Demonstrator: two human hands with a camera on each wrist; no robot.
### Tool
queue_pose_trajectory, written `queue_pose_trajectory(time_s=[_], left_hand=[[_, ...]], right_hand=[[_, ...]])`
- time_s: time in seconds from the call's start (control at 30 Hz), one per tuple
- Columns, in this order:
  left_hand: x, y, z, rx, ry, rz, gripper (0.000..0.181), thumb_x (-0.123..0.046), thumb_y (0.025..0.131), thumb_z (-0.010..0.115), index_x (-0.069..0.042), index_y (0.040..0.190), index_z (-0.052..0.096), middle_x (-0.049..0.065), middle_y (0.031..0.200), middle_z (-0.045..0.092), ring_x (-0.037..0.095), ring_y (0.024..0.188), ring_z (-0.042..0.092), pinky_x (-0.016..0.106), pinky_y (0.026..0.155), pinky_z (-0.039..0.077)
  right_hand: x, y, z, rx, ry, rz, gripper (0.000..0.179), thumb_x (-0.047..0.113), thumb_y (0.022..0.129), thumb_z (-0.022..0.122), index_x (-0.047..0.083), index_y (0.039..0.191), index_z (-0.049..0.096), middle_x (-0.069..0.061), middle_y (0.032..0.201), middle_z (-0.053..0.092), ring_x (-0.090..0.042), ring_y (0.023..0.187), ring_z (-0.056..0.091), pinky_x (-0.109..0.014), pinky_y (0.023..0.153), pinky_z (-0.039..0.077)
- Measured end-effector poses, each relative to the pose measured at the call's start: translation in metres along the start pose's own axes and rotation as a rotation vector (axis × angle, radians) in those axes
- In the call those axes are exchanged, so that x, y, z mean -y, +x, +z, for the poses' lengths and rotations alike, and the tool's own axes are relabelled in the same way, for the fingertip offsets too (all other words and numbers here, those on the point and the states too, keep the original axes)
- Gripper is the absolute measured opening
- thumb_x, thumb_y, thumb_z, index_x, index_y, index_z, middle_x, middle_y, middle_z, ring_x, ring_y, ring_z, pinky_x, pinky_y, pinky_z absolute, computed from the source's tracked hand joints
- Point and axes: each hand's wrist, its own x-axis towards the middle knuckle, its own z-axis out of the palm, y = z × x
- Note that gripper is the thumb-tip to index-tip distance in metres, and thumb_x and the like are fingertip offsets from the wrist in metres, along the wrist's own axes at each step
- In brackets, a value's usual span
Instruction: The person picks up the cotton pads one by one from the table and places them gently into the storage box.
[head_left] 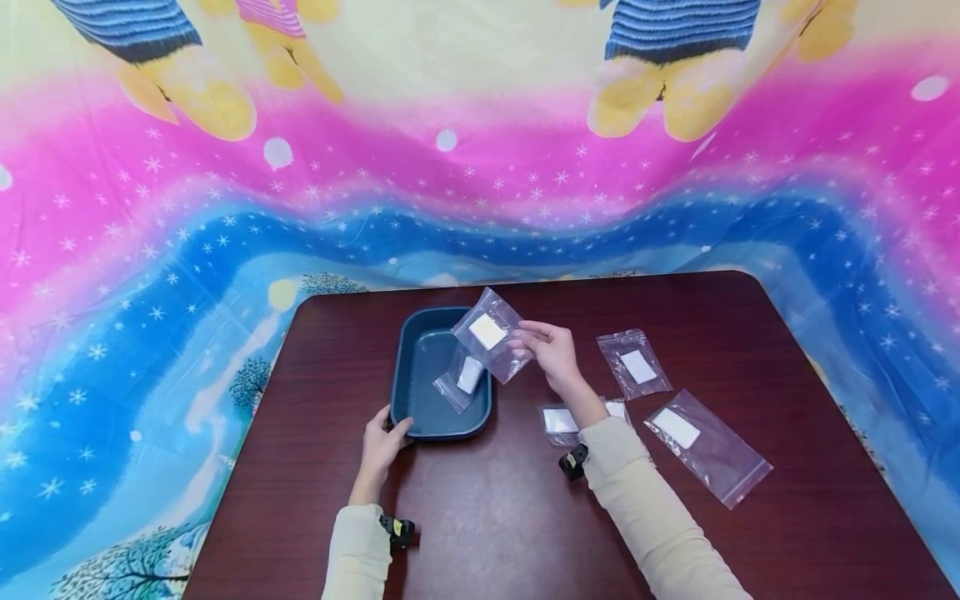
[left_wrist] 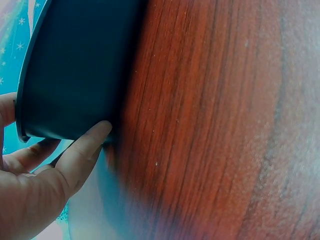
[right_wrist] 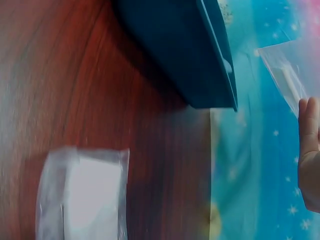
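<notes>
Two hands work at a dark reddish-brown bench (head_left: 480, 517), both with cream sleeves (head_left: 660, 508) and a small black device (head_left: 573, 461) at the wrist. The left hand (head_left: 384, 440) holds the near left corner of a dark blue-grey tray (head_left: 420, 392), its thumb and fingers set around that corner. The right hand (head_left: 551, 350) pinches the lower right edge of a clear held bag (head_left: 492, 337), which bears a white rectangle and hangs tilted above the tray's right side, clear of the rim in the right wrist view. Inside the tray lies a smaller clear bag (head_left: 457, 385) with its own white patch, its upper end overlapped by the one in the hand. To the right on the bench lie more clear bags with white rectangles: a far bag (head_left: 634, 364), a long bag (head_left: 708, 447) set slantwise nearer the person, and a near bag (head_left: 560, 422) beside the right forearm; a further white patch shows past that forearm, but I cannot tell whether it belongs to a separate bag. Behind the bench hangs a printed cloth (head_left: 480, 167) in pink and blue with snowflakes.
</notes>
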Motion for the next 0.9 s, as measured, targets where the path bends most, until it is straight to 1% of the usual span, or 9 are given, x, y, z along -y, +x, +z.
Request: queue_pose_trajectory(time_s=[0.13, 0.3, 0.47, 0.57, 0.63, 0.73, 0.77, 0.83, 0.9], left_hand=[[0.000, 0.000, 0.000, -0.003, 0.005, 0.010, 0.049, -0.003, 0.088, 0.054, 0.007, 0.133, 0.039, 0.032, 0.123, 0.046, 0.034, 0.103, 0.053, 0.041, 0.077, 0.052], [0.001, 0.001, 0.000, -0.005, -0.001, 0.011, 0.048, -0.002, 0.088, 0.054, 0.007, 0.133, 0.039, 0.031, 0.123, 0.046, 0.033, 0.102, 0.053, 0.041, 0.077, 0.052], [0.001, 0.001, 0.001, 0.008, -0.009, 0.007, 0.049, -0.002, 0.088, 0.054, 0.008, 0.133, 0.038, 0.032, 0.124, 0.045, 0.032, 0.103, 0.053, 0.042, 0.079, 0.051], [0.001, 0.001, 0.001, 0.009, -0.012, 0.002, 0.050, -0.003, 0.089, 0.054, 0.007, 0.134, 0.036, 0.032, 0.125, 0.043, 0.033, 0.104, 0.052, 0.042, 0.080, 0.051], [0.001, 0.000, 0.001, 0.010, -0.017, 0.006, 0.051, -0.003, 0.089, 0.054, 0.008, 0.135, 0.035, 0.033, 0.126, 0.042, 0.035, 0.105, 0.052, 0.043, 0.080, 0.050], [0.001, 0.000, 0.002, 0.014, -0.028, 0.012, 0.051, -0.002, 0.089, 0.053, 0.008, 0.136, 0.034, 0.033, 0.126, 0.042, 0.038, 0.107, 0.051, 0.044, 0.081, 0.050], [0.001, 0.000, 0.002, 0.014, -0.032, 0.014, 0.051, -0.002, 0.089, 0.053, 0.008, 0.136, 0.034, 0.033, 0.126, 0.042, 0.039, 0.107, 0.051, 0.045, 0.081, 0.050], [0.001, 0.000, 0.002, 0.011, -0.036, 0.015, 0.051, -0.002, 0.089, 0.053, 0.008, 0.135, 0.035, 0.033, 0.126, 0.042, 0.039, 0.107, 0.051, 0.044, 0.080, 0.050], [0.001, 0.001, 0.001, 0.003, -0.032, 0.014, 0.050, -0.002, 0.088, 0.054, 0.008, 0.135, 0.036, 0.033, 0.125, 0.043, 0.038, 0.105, 0.052, 0.044, 0.080, 0.050]], right_hand=[[-0.008, 0.002, 0.013, 0.002, -0.035, 0.009, 0.029, -0.006, 0.088, 0.054, -0.012, 0.116, 0.056, -0.030, 0.103, 0.060, -0.012, 0.068, 0.066, -0.022, 0.066, 0.054], [-0.022, 0.005, 0.027, -0.039, -0.052, 0.018, 0.026, -0.007, 0.087, 0.053, -0.012, 0.113, 0.058, -0.030, 0.101, 0.061, -0.019, 0.072, 0.067, -0.024, 0.066, 0.054], [-0.036, 0.005, 0.041, -0.087, -0.085, 0.020, 0.024, -0.008, 0.087, 0.053, -0.011, 0.110, 0.060, -0.028, 0.098, 0.063, -0.027, 0.077, 0.066, -0.025, 0.065, 0.054], [-0.041, 0.003, 0.050, -0.094, -0.116, 0.043, 0.026, -0.005, 0.088, 0.053, -0.009, 0.113, 0.059, -0.026, 0.100, 0.063, -0.029, 0.082, 0.065, -0.024, 0.066, 0.054], [-0.044, 0.001, 0.055, -0.070, -0.123, 0.071, 0.030, -0.003, 0.090, 0.051, -0.009, 0.119, 0.055, -0.027, 0.106, 0.061, -0.031, 0.088, 0.064, -0.026, 0.070, 0.054], [-0.043, -0.002, 0.060, -0.004, -0.221, 0.106, 0.037, 0.003, 0.092, 0.050, -0.009, 0.127, 0.047, -0.027, 0.115, 0.056, -0.031, 0.099, 0.060, -0.030, 0.078, 0.052], [-0.042, -0.003, 0.062, 0.026, -0.273, 0.115, 0.040, 0.005, 0.092, 0.050, -0.008, 0.129, 0.045, -0.026, 0.118, 0.055, -0.030, 0.102, 0.058, -0.032, 0.081, 0.051], [-0.038, -0.005, 0.064, 0.086, -0.413, 0.117, 0.042, 0.012, 0.093, 0.050, -0.006, 0.131, 0.044, -0.022, 0.121, 0.054, -0.027, 0.107, 0.055, -0.035, 0.086, 0.049], [-0.034, -0.007, 0.064, 0.147, -0.538, 0.115, 0.043, 0.018, 0.093, 0.050, -0.004, 0.130, 0.046, -0.019, 0.115, 0.059, -0.024, 0.104, 0.056, -0.033, 0.086, 0.048]])
